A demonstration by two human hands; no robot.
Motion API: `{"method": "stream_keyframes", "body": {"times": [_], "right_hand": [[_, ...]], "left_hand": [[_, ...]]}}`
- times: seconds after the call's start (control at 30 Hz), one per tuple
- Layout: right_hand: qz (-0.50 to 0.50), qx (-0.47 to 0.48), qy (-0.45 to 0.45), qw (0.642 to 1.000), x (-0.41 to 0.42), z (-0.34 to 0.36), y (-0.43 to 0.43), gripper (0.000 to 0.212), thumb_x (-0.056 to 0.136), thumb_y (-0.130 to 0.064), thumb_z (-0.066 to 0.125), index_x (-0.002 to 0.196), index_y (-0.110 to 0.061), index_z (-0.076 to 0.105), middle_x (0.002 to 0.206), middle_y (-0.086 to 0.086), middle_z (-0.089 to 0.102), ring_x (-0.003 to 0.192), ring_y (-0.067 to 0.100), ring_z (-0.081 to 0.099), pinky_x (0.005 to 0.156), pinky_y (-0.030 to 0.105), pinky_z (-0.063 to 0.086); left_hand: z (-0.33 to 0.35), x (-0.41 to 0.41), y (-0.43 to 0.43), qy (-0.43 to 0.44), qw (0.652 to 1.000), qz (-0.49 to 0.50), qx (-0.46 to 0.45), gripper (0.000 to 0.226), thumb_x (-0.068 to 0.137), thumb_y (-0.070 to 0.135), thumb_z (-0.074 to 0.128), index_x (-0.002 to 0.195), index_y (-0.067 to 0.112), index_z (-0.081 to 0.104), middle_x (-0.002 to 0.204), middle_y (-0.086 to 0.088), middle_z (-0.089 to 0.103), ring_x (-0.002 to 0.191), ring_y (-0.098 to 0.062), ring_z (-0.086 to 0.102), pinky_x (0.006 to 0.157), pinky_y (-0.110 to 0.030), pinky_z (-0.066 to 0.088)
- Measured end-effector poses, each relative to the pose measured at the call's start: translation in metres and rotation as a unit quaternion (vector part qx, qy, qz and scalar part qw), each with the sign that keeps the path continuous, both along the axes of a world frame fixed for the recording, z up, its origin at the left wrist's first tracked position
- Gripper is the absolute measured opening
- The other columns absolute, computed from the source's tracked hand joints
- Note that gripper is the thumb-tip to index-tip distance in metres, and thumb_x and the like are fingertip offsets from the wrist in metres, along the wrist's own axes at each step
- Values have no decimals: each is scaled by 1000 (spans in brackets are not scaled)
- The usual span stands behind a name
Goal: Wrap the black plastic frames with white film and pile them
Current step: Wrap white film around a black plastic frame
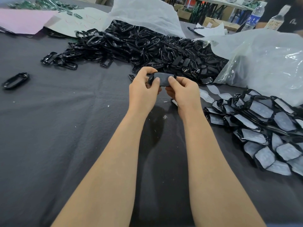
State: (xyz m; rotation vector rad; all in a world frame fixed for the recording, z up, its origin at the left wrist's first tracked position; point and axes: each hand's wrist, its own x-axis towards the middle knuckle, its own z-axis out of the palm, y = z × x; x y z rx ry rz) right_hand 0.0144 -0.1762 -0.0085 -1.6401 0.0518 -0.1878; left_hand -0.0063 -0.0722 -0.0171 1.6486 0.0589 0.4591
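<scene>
Above the dark cloth, both of my hands hold one black plastic frame (163,78). My left hand (144,89) pinches its left end, thumb on the near face. My right hand (183,92) pinches its right end the same way. Behind them a big heap of bare black frames (141,45) spills from a clear bag. At the right lies a pile of frames wrapped in white film (265,128). A strip of white film pieces (213,91) lies between the heap and that pile.
A grey cloth (65,128) covers the table. Stray frames (15,80) lie at the left. A bulky clear plastic bag (265,63) stands at the right. Pink and white sheets (32,22) lie at the back left. Two bottles (255,16) and another person are at the back right.
</scene>
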Motion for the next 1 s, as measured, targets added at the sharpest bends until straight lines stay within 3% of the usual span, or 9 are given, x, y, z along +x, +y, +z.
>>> {"method": "stream_keyframes", "body": {"times": [0.13, 0.3, 0.47, 0.53, 0.63, 0.73, 0.9, 1.0], "right_hand": [[5, -58, -30, 998, 0, 0, 0, 14, 93, -14, 58, 81, -14, 64, 74, 0, 65, 63, 5, 60, 66, 21, 53], [-7, -129, -55, 990, -1, -2, 1, 15, 92, -16, 59, 78, -19, 64, 72, -4, 65, 69, 10, 62, 79, 37, 54], [2, -173, -60, 983, -1, -1, 2, 12, 93, -11, 56, 97, -9, 67, 83, 2, 67, 82, 20, 66, 87, 42, 54], [-6, -165, -52, 985, -1, -1, 2, 9, 91, -10, 57, 89, -13, 65, 80, 1, 65, 85, 23, 65, 87, 43, 53], [-19, -108, -19, 994, 0, -1, 0, 16, 89, -10, 58, 78, -20, 61, 73, -5, 62, 74, 14, 61, 79, 35, 52], [-2, -67, -9, 998, -1, -1, 1, 13, 91, -9, 57, 84, -18, 63, 74, -4, 63, 66, 8, 59, 69, 25, 50], [0, -80, -22, 997, 1, -3, 2, 12, 91, -10, 60, 82, -17, 60, 78, 0, 64, 78, 19, 62, 80, 38, 53], [-3, -51, -11, 999, 2, -2, 0, 15, 91, -7, 60, 79, -16, 58, 75, 1, 61, 70, 16, 58, 67, 29, 51]], "left_hand": [[0, 0, 0, 8, 1000, -6, -10, 12, 93, 15, 59, 97, 24, 51, 87, 1, 66, 76, -13, 68, 77, -37, 59], [-2, 4, 2, 32, 999, -24, -27, 15, 93, 10, 59, 92, 24, 53, 92, -5, 69, 78, -13, 70, 74, -29, 60], [-2, 2, 3, 32, 999, -20, -28, 25, 94, 9, 58, 83, 31, 50, 87, -3, 69, 74, -9, 70, 68, -20, 57], [-2, 1, 2, 30, 998, -31, -39, 24, 95, 8, 57, 84, 29, 50, 91, -8, 69, 72, -10, 71, 64, -18, 56], [-1, 1, 1, 33, 997, -49, -43, 22, 95, 8, 56, 85, 26, 49, 90, -10, 69, 67, -10, 71, 63, -20, 57], [0, 1, 1, 38, 997, -51, -53, 22, 95, 7, 56, 86, 25, 49, 91, -11, 70, 67, -11, 71, 66, -23, 59], [-1, 2, 0, 44, 996, -54, -60, 19, 94, 8, 58, 86, 23, 50, 90, -12, 70, 66, -11, 71, 62, -20, 57], [-1, 3, 0, 47, 995, -61, -70, 18, 94, 8, 58, 86, 22, 51, 87, -10, 70, 64, -9, 71, 61, -19, 56]]}}
